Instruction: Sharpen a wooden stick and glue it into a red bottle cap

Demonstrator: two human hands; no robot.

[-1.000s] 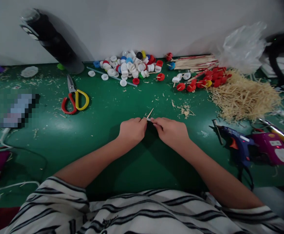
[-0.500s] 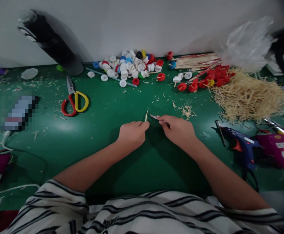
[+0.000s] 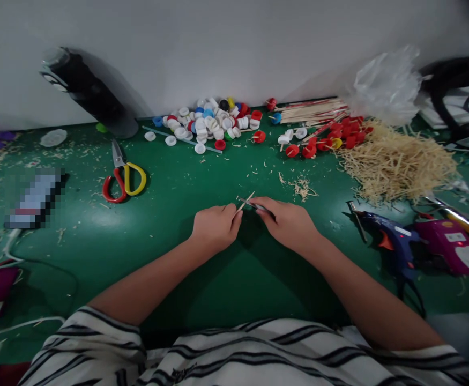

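Presently, blade close to the left hand.
That hand pinches a thin stick; the right hand grasps the blade, which crosses it between both hands, contact unclear. Over-pressing could nick fingers or snap the stick. Ahead of the right hand, shavings could scatter if brushed.

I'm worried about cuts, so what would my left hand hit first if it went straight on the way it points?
Probably the thin grey blade in your right hand, seemingly crossing the pale stick your left hand holds; depth is unclear.
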